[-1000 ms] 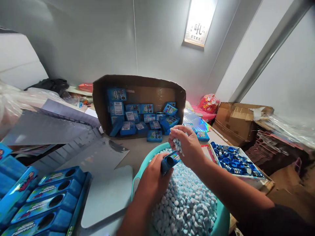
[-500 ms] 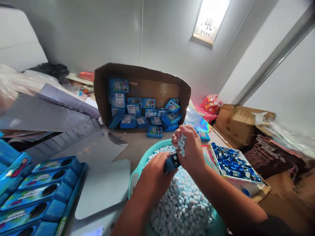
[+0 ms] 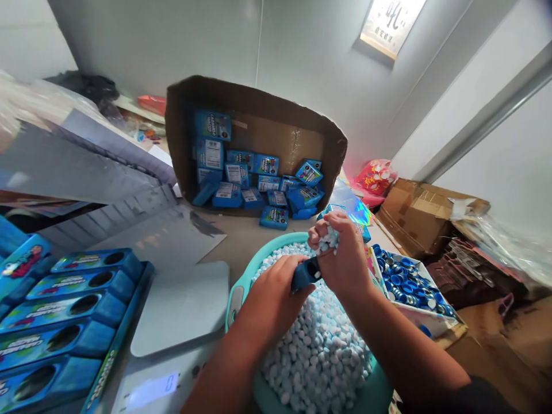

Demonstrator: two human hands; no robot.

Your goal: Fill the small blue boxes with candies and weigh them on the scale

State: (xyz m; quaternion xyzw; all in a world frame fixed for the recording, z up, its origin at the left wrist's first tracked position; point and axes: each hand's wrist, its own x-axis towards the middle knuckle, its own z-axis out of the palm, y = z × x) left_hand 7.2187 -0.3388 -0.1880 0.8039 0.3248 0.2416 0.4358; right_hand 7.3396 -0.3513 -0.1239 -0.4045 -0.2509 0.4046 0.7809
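My left hand [image 3: 276, 290] is wrapped round a small dark blue box [image 3: 303, 275], tilted with its open end toward my right hand. My right hand [image 3: 347, 256] is cupped closed around a handful of small white and pale blue candies [image 3: 328, 240], and its lower edge meets the box's mouth. A few candies show at that opening; the inside is otherwise dark. Both hands are over a turquoise basin [image 3: 254, 260] heaped with the same loose candies [image 3: 319, 351].
A flat scale [image 3: 181, 305] with a lit display lies left of the basin. Further left are blue boxes [image 3: 92, 282] with round holes. Behind, a carton [image 3: 267, 135] on its side holds small blue boxes. At right stands a tray of blue caps [image 3: 405, 282].
The view has tilted downward, showing more of the scale's display. Both hands keep their grips beside each other. More of the box's dark opening shows now, with fewer candies visible in it.
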